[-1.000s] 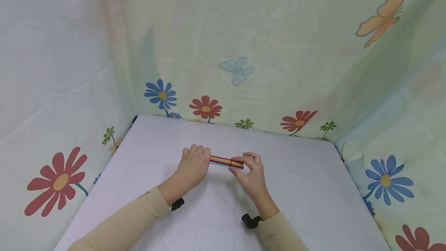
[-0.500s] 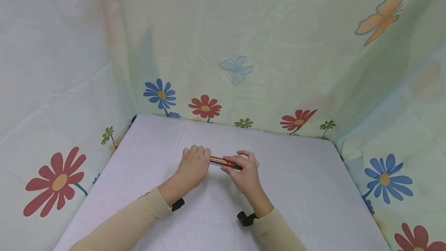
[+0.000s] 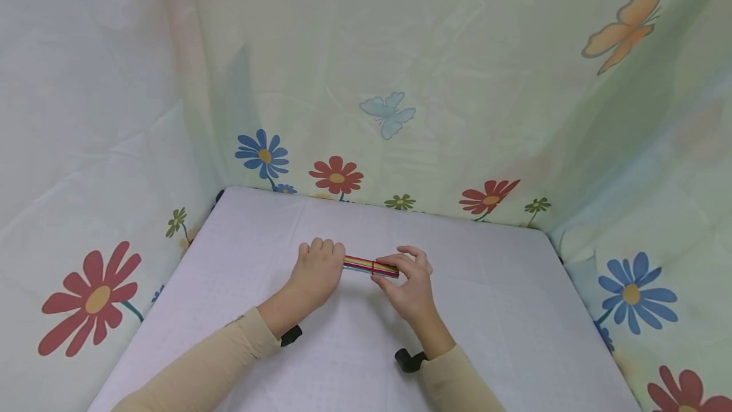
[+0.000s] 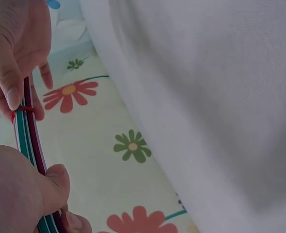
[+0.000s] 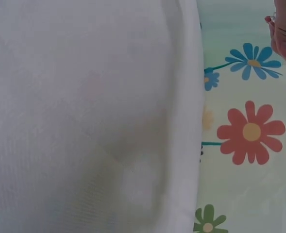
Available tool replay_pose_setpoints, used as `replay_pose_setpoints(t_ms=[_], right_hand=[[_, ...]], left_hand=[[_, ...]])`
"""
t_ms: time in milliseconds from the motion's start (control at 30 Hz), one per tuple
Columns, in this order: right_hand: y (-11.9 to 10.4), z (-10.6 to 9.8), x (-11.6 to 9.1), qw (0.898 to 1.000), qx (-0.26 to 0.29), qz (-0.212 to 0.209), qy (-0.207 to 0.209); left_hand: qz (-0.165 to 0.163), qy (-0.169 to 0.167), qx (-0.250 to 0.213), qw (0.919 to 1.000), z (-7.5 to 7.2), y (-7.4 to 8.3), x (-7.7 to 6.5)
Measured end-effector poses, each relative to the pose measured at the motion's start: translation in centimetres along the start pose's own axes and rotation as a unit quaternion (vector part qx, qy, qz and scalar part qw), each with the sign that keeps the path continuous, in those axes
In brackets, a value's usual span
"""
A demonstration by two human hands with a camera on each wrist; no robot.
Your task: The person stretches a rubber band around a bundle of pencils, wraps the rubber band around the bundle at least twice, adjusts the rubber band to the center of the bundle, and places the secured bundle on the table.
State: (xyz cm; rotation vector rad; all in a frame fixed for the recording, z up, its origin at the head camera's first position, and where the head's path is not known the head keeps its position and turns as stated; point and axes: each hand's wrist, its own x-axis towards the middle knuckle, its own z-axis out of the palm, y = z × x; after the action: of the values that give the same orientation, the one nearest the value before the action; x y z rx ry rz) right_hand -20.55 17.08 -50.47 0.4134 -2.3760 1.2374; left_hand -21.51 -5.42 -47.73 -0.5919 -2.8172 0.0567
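A bundle of slim, striped sticks that look like pencils (image 3: 357,264), coloured red, yellow and teal, is held level above the table. My left hand (image 3: 317,272) grips its left end, fingers wrapped over it. Toward the other end, my right hand (image 3: 413,288) pinches the bundle between thumb and forefinger, its other fingers raised. A red band (image 4: 26,109) circles the bundle right at the right thumb's tip in the left wrist view. Only part of a hand (image 5: 284,36) shows at the upper right of the right wrist view. The stick ends under my left hand are hidden.
A white cloth covers the table (image 3: 486,336) below both hands. Curtains (image 3: 457,113) printed with flowers and butterflies stand at the back and both sides. A small black camera mount (image 3: 409,361) sits at the right wrist, another (image 3: 291,335) at the left.
The right hand has slid left along the bundle and then back right. The red band now sits slightly farther left than a second ago. My left hand has kept its grip in place.
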Motion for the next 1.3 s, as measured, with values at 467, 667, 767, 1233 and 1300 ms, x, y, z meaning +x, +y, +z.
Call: replay_pose_setpoints(t_ms=[467,667,767,1233,1300], right_hand=[[-1.5,0.6,0.6,0.993,-0.065,-0.094,-0.022],[-1.7,0.7,0.5,0.995,-0.072,-0.072,-0.025],[-1.4,0.6,0.4,0.998,-0.056,-0.038,-0.013],[-0.8,0.0,0.1,1.000,-0.013,-0.025,-0.010],[-0.9,0.1,0.2,0.999,-0.013,-0.030,-0.010]], left_hand=[[0.013,0.022,0.027,0.9993,0.0,0.8,-0.3],[0.009,0.008,0.021,0.9997,0.2,0.7,-0.3],[0.004,0.001,0.014,0.9999,0.2,0.6,-0.3],[0.001,-0.008,0.016,0.9998,-0.2,0.5,-0.1],[0.001,-0.008,0.016,0.9998,-0.3,0.6,-0.1]])
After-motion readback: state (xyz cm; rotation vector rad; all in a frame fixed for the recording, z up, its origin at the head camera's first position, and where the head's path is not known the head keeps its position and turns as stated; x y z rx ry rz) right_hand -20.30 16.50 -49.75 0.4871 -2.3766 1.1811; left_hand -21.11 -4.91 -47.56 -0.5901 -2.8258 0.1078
